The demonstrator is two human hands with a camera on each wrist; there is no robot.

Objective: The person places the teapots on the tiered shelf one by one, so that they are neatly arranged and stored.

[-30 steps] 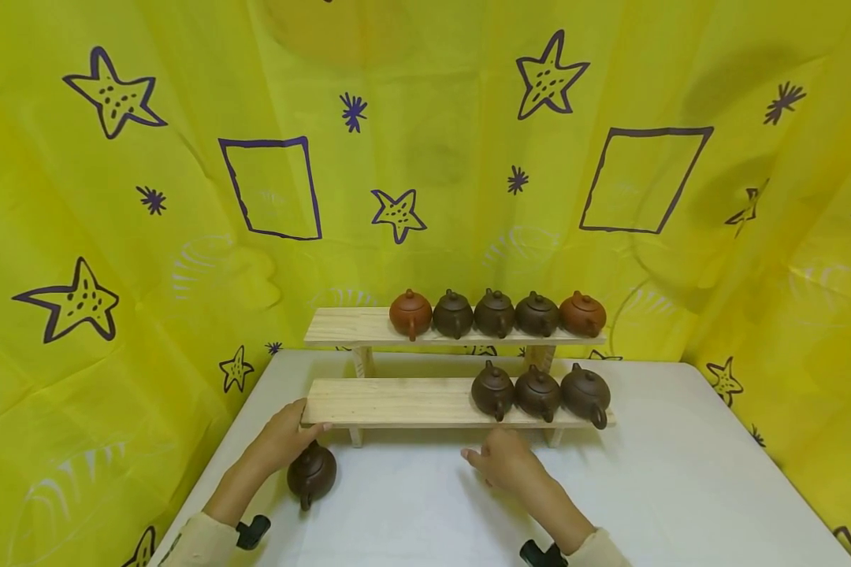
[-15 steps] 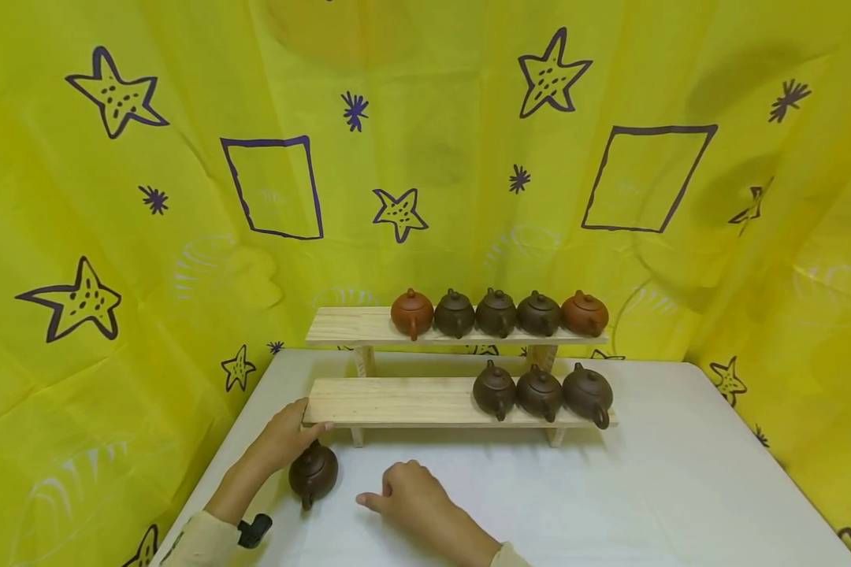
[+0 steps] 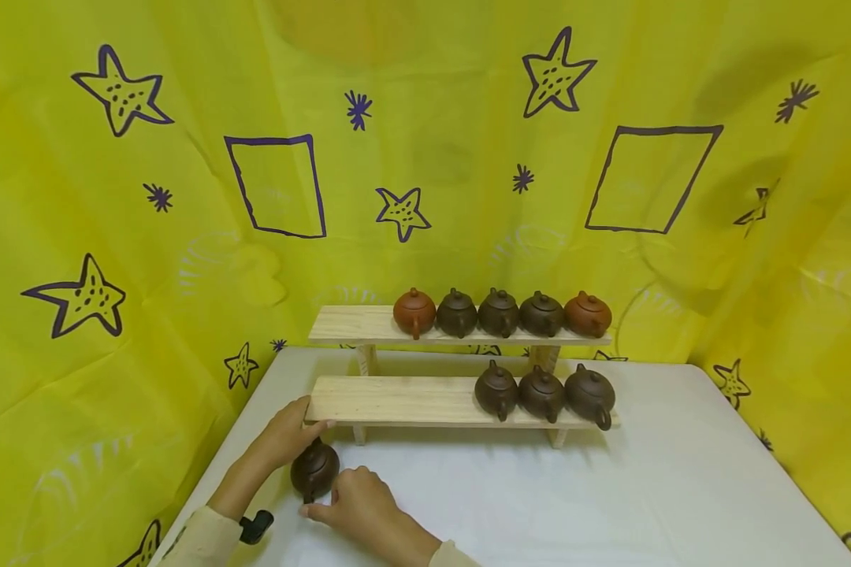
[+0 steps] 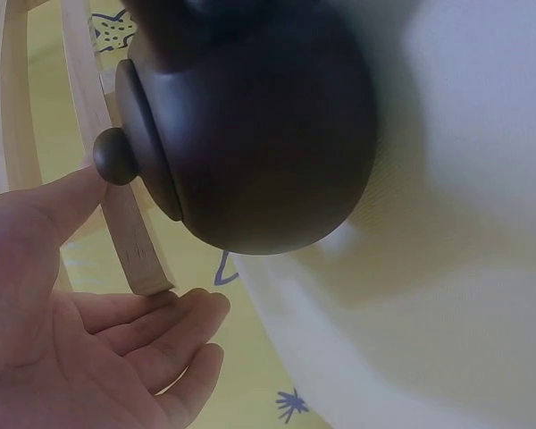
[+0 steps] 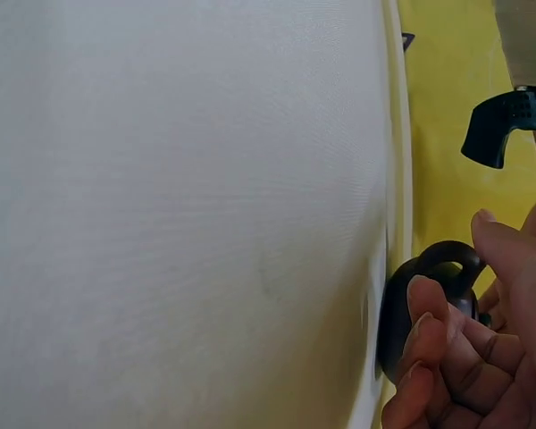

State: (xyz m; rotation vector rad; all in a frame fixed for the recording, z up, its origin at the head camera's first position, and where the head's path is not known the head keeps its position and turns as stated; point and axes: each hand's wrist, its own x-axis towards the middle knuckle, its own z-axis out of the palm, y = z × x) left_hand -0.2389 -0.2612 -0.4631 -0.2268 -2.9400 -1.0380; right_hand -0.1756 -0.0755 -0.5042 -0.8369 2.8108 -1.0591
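Observation:
A dark brown teapot (image 3: 315,468) stands on the white table below the lower shelf's left end. My left hand (image 3: 284,437) grips that end of the wooden shelf (image 3: 397,398), with the thumb along the front edge and the fingers at the board's end. In the left wrist view the teapot (image 4: 259,134) is close beside this hand (image 4: 89,331). My right hand (image 3: 362,504) is at the teapot's right front. Its thumb is near the handle (image 5: 453,252) and its fingers are loosely bent beside the body; contact cannot be made out.
Three dark teapots (image 3: 541,394) stand at the right of the lower shelf. Several brown and reddish teapots (image 3: 499,313) line the upper shelf (image 3: 351,323). Yellow patterned cloth (image 3: 440,157) surrounds the white table (image 3: 667,472).
My right hand has moved left across the table, from in front of the lower shelf's teapots to the lone teapot. The left hand has stayed on the shelf end.

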